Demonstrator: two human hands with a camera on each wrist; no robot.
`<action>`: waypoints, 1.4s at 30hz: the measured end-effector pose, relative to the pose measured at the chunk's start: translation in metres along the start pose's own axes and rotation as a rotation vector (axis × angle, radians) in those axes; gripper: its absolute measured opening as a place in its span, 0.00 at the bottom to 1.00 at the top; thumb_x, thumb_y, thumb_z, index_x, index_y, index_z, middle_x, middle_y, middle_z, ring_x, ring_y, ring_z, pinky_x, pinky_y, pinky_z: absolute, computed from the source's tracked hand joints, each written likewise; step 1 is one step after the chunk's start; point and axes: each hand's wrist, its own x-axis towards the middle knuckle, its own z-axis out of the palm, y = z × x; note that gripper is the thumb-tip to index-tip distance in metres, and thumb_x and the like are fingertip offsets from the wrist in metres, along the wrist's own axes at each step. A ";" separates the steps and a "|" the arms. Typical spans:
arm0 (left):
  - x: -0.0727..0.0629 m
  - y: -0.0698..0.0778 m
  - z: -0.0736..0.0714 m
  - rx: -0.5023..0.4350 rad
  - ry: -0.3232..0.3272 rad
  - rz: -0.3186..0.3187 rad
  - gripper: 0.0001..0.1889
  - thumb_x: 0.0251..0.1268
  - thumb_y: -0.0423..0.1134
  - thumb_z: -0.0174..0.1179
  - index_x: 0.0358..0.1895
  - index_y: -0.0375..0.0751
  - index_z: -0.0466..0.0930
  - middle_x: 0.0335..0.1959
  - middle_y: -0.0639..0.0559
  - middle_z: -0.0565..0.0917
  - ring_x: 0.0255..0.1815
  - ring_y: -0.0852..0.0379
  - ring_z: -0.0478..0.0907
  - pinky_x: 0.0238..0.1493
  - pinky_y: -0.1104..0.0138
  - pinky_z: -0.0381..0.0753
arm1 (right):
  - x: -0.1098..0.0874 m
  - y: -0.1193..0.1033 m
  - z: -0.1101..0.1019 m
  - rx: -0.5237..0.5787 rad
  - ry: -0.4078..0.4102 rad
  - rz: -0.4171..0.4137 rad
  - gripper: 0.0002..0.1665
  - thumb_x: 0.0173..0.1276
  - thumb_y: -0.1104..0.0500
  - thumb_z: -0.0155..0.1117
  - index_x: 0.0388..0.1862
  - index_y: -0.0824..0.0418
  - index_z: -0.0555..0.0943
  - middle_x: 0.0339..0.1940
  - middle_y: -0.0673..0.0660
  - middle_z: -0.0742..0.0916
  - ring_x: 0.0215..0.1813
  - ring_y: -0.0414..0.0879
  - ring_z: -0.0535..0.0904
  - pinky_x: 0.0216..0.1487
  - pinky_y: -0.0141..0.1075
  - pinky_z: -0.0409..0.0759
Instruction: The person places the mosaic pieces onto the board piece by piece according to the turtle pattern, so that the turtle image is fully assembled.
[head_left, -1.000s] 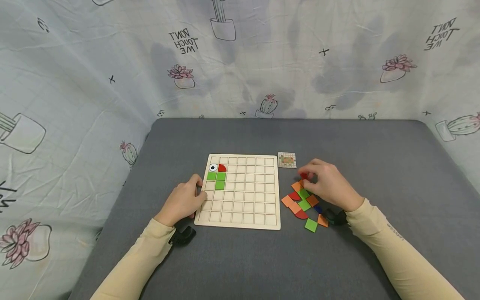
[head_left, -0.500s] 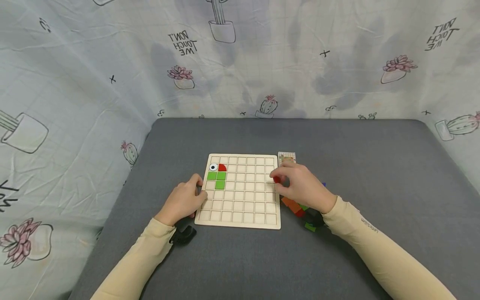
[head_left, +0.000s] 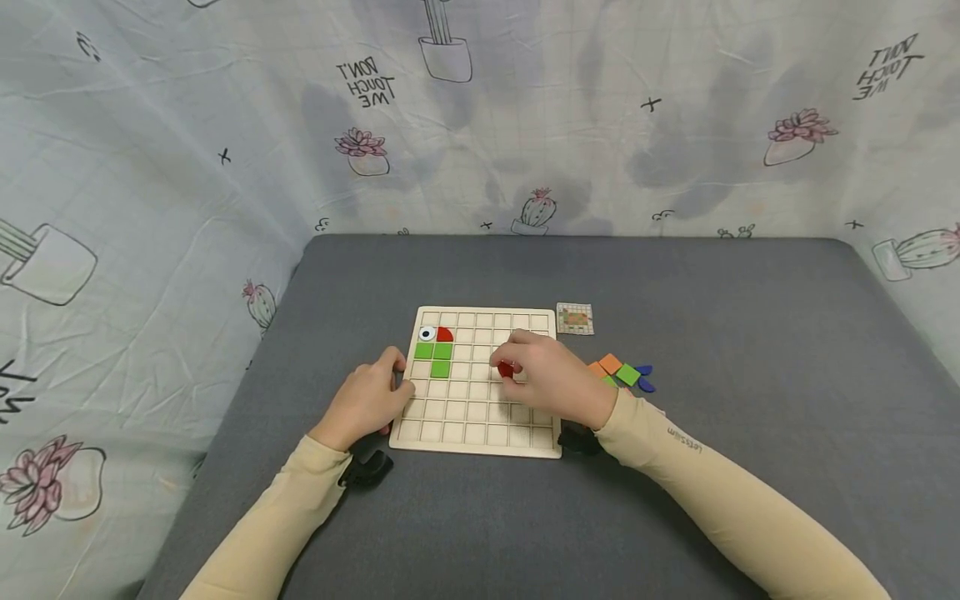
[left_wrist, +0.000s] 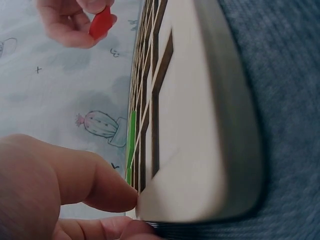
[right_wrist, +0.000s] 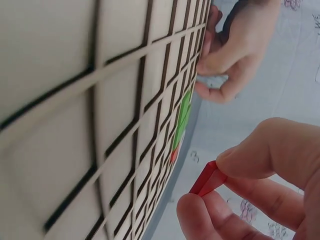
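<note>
Right hand [head_left: 555, 375], one: I am seeing it pinching one red piece [head_left: 506, 369] between thumb and fingertips, grip narrow. The piece is hovering tilted over the right half of the board, not yet seated; fingers are covering part of its outline.

Left hand [head_left: 367, 396], one: it is holding the board [head_left: 480, 452] by its left edge, fingers curled.

Step in hand: I am taking this to be setting the red piece into a cell. For doing it well, I am advising keeping the left hand firm so the board is not sliding, turning the piece flat, matching its curved side to the wanted direction, lowering it squarely inside one cell's ridges, and only then loosening the pinch. A tilted entry is risking a catch on a ridge.

Board, one. Seated on it, five tiles, all clustering at the upper left: eye tile [head_left: 427, 333], one; red quarter [head_left: 445, 334], one; green squares [head_left: 442, 351], three.

Pattern card [head_left: 575, 318], one: lying just beside the board's upper right corner.

Loose pile [head_left: 628, 375], right of the board: showing two orange, two green, two blue; the right arm is hiding the rest, so I am leaving the total open.

Desk [head_left: 480, 533], one: carrying everything.
</note>
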 end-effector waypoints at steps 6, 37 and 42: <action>0.000 -0.003 0.001 0.000 0.004 0.010 0.12 0.74 0.38 0.54 0.54 0.38 0.71 0.17 0.50 0.76 0.07 0.56 0.74 0.16 0.62 0.70 | 0.013 -0.016 0.014 -0.014 -0.023 -0.046 0.10 0.62 0.67 0.69 0.43 0.59 0.88 0.33 0.50 0.81 0.32 0.39 0.73 0.35 0.28 0.73; 0.001 -0.012 -0.001 -0.008 -0.006 0.051 0.11 0.73 0.39 0.53 0.52 0.38 0.70 0.17 0.51 0.76 0.08 0.57 0.74 0.18 0.62 0.71 | 0.060 -0.047 0.067 -0.091 -0.093 -0.114 0.08 0.59 0.68 0.70 0.36 0.58 0.86 0.32 0.52 0.81 0.32 0.42 0.74 0.34 0.31 0.73; 0.000 -0.010 -0.001 -0.006 -0.010 0.040 0.11 0.74 0.39 0.53 0.53 0.38 0.70 0.17 0.51 0.76 0.08 0.56 0.75 0.18 0.62 0.71 | 0.061 -0.047 0.067 -0.108 -0.102 -0.091 0.08 0.61 0.68 0.70 0.39 0.59 0.86 0.32 0.52 0.82 0.32 0.42 0.75 0.34 0.31 0.73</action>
